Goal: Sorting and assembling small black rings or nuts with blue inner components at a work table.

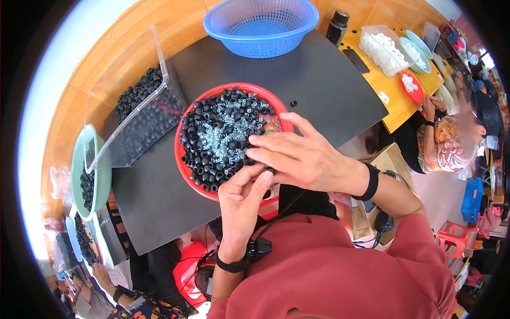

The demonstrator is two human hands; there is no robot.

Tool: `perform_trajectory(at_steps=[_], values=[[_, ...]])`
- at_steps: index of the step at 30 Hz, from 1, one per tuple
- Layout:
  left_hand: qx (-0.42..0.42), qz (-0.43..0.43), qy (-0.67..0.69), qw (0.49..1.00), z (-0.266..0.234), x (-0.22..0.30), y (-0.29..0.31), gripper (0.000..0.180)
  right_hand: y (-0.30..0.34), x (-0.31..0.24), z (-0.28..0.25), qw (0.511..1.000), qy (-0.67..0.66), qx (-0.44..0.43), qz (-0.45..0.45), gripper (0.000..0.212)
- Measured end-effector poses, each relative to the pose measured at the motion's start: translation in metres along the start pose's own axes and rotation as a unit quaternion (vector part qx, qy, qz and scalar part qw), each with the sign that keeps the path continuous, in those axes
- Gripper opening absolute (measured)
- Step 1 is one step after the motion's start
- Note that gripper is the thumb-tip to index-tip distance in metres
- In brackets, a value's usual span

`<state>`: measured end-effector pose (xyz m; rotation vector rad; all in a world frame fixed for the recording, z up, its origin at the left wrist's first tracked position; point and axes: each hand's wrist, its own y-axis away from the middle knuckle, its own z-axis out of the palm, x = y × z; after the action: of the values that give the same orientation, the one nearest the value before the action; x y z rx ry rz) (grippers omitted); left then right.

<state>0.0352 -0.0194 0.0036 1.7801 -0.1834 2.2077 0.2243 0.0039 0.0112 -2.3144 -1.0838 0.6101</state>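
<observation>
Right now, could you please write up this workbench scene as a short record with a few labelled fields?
Setting: black table top on a wooden bench
Left hand: at the near rim of the red bowl, fingers pinched together
Right hand: spread over the bowl's near right side
Bowl contents: small black rings mixed with small silvery parts
Beside it: clear bin of black rings on the left
Behind it: blue basket

2 hands (276,175), 1 red bowl (183,159), 1 blue basket (260,24).

Right hand (305,157) hides red bowl's (183,159) rim — contents unclear.
</observation>
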Motion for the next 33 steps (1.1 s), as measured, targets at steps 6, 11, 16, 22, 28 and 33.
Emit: perform_trajectory(at_steps=[6,11,16,22,28,33], values=[[0.017,-0.012,-0.04,0.999,-0.013,0.022,-0.007,0.016,0.013,0.007,-0.022,0.992,0.02,-0.029,0.125,0.047],[0.047,0.097,-0.047,0.993,-0.05,0.087,-0.053,0.032,0.028,0.024,-0.03,0.985,0.005,-0.026,0.171,0.032],[0.035,-0.032,0.263,0.964,-0.067,0.153,-0.08,0.053,0.028,0.026,-0.027,0.98,-0.04,-0.007,0.195,0.018],[-0.009,0.059,-0.056,0.997,-0.045,0.076,-0.036,0.04,0.017,0.03,-0.018,0.975,-0.056,0.002,0.214,0.01],[0.101,0.075,-0.118,0.985,-0.03,0.017,-0.01,0.025,-0.019,0.029,0.017,0.975,-0.051,-0.072,0.204,0.01],[0.136,0.089,-0.116,0.98,-0.022,0.001,0.003,0.025,-0.033,0.031,0.041,0.967,0.002,-0.165,0.193,0.008]])
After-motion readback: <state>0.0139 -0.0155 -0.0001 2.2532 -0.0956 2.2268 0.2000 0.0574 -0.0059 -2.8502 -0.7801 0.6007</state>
